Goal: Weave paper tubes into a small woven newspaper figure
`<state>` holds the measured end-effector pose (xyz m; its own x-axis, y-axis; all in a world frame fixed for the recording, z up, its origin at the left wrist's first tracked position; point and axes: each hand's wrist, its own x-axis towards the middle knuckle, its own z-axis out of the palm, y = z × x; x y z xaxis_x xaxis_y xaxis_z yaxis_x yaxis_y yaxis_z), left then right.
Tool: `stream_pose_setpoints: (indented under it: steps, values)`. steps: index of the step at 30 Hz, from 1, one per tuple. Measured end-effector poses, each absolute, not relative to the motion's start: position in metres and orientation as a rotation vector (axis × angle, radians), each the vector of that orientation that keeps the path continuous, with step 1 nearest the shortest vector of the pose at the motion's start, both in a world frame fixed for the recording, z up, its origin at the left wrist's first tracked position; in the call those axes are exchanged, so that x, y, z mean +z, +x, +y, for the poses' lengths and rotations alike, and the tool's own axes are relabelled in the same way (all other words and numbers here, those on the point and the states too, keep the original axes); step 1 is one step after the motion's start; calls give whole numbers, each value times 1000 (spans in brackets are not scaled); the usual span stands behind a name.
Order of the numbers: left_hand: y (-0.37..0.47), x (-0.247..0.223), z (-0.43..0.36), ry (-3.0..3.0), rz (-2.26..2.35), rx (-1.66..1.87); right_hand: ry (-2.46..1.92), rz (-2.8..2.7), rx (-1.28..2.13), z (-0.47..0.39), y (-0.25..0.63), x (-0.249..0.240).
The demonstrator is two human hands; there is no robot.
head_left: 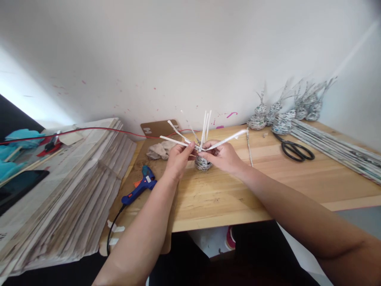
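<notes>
Between my hands, over the wooden table, is a small woven paper basket (203, 163) with several white rolled-paper strips (204, 129) fanning up and outward from it. My left hand (180, 156) pinches strips at the top of the weave on the left side, thumb uppermost. From the right, my right hand (222, 155) grips the base of another strip, its thumb close to the left fingertips. The fingers hide part of the basket's upper rim. A thin paper tube (249, 148) lies just right of my right hand.
A blue glue gun (139, 189) lies on a brown board at left, beside a tall newspaper stack (86, 198). A crumpled cloth (160, 151) sits behind. Black scissors (297, 150), long paper tubes (336, 149) and several woven paper pieces (257, 118) are at right.
</notes>
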<state>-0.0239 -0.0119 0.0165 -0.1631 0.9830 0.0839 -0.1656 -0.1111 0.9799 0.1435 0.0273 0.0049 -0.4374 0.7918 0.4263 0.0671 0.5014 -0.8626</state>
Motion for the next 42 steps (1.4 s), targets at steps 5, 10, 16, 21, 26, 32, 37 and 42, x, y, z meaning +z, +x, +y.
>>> stream_pose_setpoints:
  steps: [5, 10, 16, 21, 26, 32, 37, 42]
  values:
    - [-25, 19, -15, 1298, 1150, 1494, -705, -1803, 948, 32, 144, 4]
    - [-27, 18, -12, 1006, 1064, 1335, -653, -1931, 779, 28, 147, 13]
    - [-26, 17, -12, 1172, 1135, 1444, -771, -1884, 898, 22, 147, 18]
    - [-27, 19, -14, 1195, 1116, 1416, -722, -1882, 935, 26, 148, 17]
    - [-32, 20, -12, 1080, 1078, 1285, -613, -1921, 1095, 30, 149, 14]
    - [-29, 16, -11, 1244, 1178, 1433, -756, -1850, 1094, 27, 147, 11]
    - [-24, 14, -12, 1521, 1244, 1545, -756, -1786, 1094, 25, 145, 14]
    - [-27, 16, -16, 1608, 1509, 1606, -780, -1704, 1210, 25, 144, 18]
